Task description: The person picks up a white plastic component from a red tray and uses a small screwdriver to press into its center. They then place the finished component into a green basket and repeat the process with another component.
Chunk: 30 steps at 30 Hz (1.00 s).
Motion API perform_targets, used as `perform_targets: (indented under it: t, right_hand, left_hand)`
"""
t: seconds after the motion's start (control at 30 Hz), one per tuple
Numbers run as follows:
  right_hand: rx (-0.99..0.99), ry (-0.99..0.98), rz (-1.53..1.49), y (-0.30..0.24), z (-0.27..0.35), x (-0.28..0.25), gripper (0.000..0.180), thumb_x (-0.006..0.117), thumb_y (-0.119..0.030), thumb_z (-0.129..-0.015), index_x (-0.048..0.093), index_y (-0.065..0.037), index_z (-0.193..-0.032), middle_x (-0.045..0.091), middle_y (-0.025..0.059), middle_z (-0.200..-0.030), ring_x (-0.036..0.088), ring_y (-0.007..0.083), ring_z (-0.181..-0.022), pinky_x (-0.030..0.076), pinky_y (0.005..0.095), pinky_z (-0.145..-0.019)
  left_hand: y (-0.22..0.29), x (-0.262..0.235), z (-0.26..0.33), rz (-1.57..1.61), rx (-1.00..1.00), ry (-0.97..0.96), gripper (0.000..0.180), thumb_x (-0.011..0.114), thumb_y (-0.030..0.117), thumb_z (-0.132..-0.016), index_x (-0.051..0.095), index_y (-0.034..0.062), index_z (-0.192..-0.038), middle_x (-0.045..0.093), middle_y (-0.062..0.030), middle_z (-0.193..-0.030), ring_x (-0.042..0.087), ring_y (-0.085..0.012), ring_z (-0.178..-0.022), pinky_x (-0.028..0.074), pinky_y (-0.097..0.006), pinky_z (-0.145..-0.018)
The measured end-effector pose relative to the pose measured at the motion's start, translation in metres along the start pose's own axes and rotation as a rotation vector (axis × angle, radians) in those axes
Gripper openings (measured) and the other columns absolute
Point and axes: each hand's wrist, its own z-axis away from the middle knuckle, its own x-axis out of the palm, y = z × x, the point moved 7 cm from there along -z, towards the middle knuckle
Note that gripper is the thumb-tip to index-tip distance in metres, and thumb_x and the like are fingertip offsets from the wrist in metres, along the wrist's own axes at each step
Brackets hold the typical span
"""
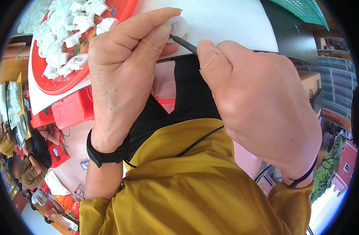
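Between the thumb and fingers of my left hand (pixel 122 68) is a round, translucent white plastic part (pixel 180 26). My right hand (pixel 261 98) is closed around a slim dark pen-shaped tool (pixel 186 44). The tool's narrow end points left and meets the lower edge of the part, beside my left thumb; its exact contact is too small to tell. My right palm hides the rest of the tool. Left of my left hand, a red tray (pixel 64 89) holds a heap of white plastic pieces (pixel 62 35).
A white sheet (pixel 234 23) covers the table under my hands. At the far right are a green basket (pixel 304 9) and a cardboard box (pixel 309 82). A red stool (pixel 73 109) stands below the table at left. Black straps (pixel 96 150) with cables circle my wrists. Other people sit farther left.
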Motion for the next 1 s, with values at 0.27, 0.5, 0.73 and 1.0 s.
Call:
perform_targets:
  t: [0.27,0.5,0.73,1.0]
  right_hand:
    - [-0.024,-0.018,-0.054,0.010,0.003,0.007,0.028,0.060,-0.003,-0.081,0.058,0.004,-0.108,0.056,0.0126,-0.071,0.056,0.0283,-0.059,0.045,0.0340,-0.051]
    - [0.317,0.192,-0.753,0.051,0.028,0.023,0.020,0.058,-0.014,-0.093,0.059,-0.001,-0.108,0.051,-0.0028,-0.070,0.046,0.0015,-0.059,0.036,0.0188,-0.051]
    - [0.413,0.311,-1.126,0.048,0.003,0.047,0.021,0.061,-0.012,-0.091,0.056,0.002,-0.105,0.047,-0.0054,-0.067,0.041,-0.0008,-0.054,0.031,0.0162,-0.047]
    - [0.346,0.299,-1.271,0.047,-0.014,0.052,0.018,0.058,-0.013,-0.092,0.057,0.003,-0.100,0.048,-0.0031,-0.058,0.040,0.0018,-0.044,0.030,0.0187,-0.041]
  left_hand:
    - [-0.013,-0.011,-0.003,-0.017,-0.067,0.023,0.024,0.053,0.008,-0.095,0.064,0.0005,-0.115,0.066,-0.0033,-0.100,0.061,-0.0065,-0.082,0.053,-0.021,-0.076]
    - [-0.011,-0.010,-0.003,0.065,-0.055,0.004,0.028,0.046,0.010,-0.098,0.057,-0.0029,-0.120,0.065,-0.0120,-0.109,0.064,-0.0158,-0.097,0.054,-0.024,-0.083]
    - [-0.011,-0.012,-0.004,0.200,0.009,-0.020,0.028,0.045,0.010,-0.099,0.056,-0.0033,-0.120,0.063,-0.0124,-0.112,0.064,-0.0182,-0.099,0.055,-0.027,-0.082]
    - [-0.011,-0.013,-0.003,0.205,0.032,-0.013,0.026,0.045,0.008,-0.098,0.058,-0.0043,-0.118,0.063,-0.0108,-0.110,0.063,-0.0162,-0.097,0.055,-0.030,-0.084]
